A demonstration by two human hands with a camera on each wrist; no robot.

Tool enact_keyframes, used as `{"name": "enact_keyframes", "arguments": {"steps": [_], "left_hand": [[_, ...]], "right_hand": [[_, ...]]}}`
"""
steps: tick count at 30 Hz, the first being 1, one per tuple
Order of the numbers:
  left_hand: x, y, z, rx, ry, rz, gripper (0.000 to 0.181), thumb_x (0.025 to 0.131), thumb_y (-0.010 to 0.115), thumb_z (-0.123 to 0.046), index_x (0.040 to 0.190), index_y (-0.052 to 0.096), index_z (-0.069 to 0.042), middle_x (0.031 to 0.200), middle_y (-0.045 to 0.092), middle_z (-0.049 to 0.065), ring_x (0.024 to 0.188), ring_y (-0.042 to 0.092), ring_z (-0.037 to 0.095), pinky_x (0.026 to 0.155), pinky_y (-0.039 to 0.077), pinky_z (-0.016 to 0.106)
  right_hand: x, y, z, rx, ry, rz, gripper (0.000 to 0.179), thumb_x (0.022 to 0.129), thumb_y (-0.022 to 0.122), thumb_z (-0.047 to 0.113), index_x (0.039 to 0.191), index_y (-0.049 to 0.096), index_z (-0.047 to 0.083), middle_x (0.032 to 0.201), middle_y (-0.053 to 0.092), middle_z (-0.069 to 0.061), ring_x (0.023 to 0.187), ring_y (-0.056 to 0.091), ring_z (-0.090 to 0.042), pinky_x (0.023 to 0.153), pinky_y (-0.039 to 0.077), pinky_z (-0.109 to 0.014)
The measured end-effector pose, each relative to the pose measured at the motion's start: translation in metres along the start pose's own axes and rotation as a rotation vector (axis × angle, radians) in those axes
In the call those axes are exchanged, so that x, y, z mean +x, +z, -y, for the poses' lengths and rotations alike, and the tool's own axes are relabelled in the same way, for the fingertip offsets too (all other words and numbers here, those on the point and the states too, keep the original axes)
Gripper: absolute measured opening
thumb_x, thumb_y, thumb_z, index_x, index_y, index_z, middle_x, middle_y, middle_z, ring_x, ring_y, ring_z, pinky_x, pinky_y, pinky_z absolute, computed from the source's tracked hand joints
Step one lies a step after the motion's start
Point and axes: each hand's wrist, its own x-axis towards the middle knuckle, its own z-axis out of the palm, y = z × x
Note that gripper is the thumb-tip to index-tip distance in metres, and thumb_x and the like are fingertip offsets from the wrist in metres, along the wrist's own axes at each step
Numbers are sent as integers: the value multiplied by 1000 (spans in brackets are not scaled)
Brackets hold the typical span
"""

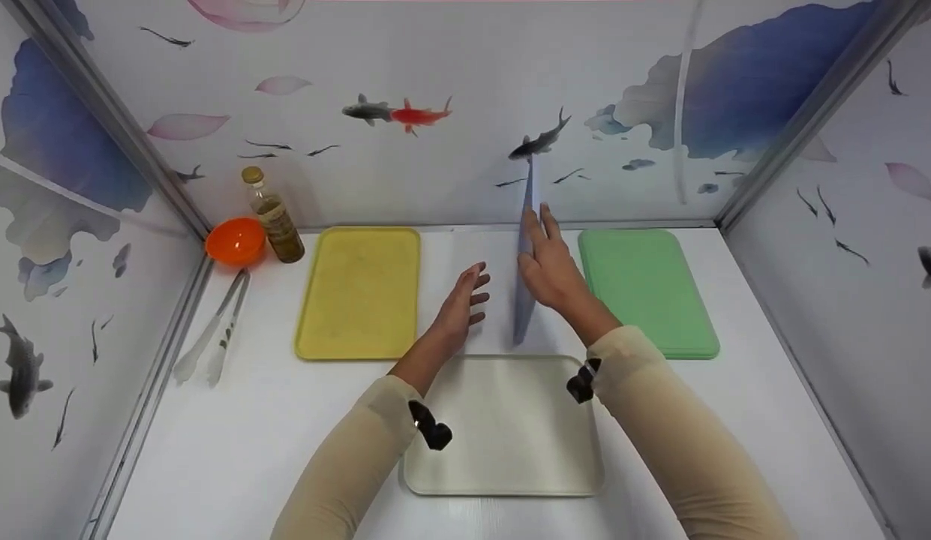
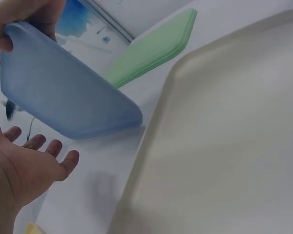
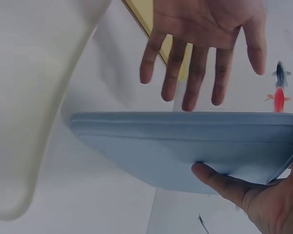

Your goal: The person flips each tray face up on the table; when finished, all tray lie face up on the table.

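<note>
My right hand (image 1: 554,262) holds a blue tray (image 1: 523,304) up on its edge, behind the cream tray. In the right wrist view the thumb presses one face of the blue tray (image 3: 151,141) near its far end, and the other fingers are hidden behind it. To the left of the blue tray, my left hand (image 1: 457,307) is held apart from it, fingers spread and holding nothing. The left wrist view shows the blue tray's (image 2: 73,87) broad face, with its lower edge at or close to the table. Nearest to me lies the cream tray (image 1: 510,427).
A yellow tray (image 1: 360,292) lies on the left and a green tray (image 1: 649,292) on the right. Farther left are an orange bowl (image 1: 236,241), an oil bottle (image 1: 276,225) and metal tongs (image 1: 223,330). Patterned walls (image 1: 465,180) enclose the white table's back and sides.
</note>
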Motion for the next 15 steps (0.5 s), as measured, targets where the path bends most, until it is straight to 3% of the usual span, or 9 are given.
{"name": "enact_keyframes", "arguments": {"steps": [5, 10, 15], "left_hand": [[2, -3, 9, 13, -108, 7, 76, 116, 27, -64, 178, 22, -20, 184, 22, 16, 170, 24, 46, 135, 25, 63], [5, -9, 15, -15, -207, -12, 82, 113, 31, -70, 179, 15, -24, 184, 20, 18, 167, 31, 47, 133, 32, 62], [3, -19, 16, -103, -220, -49, 78, 114, 35, -67, 178, 15, -27, 182, 25, 20, 164, 34, 48, 132, 33, 62]], "right_hand": [[0, -3, -8, 131, -11, -65, 77, 99, 35, 13, 174, 24, -1, 184, 13, -27, 168, 25, -48, 131, 29, -64], [-2, -3, -13, 258, 33, -93, 79, 98, 34, 14, 175, 23, 1, 185, 14, -23, 171, 18, -43, 132, 27, -61], [-4, -4, -17, 271, 54, -73, 80, 98, 37, 13, 176, 22, 4, 185, 14, -21, 172, 16, -40, 135, 23, -58]]}}
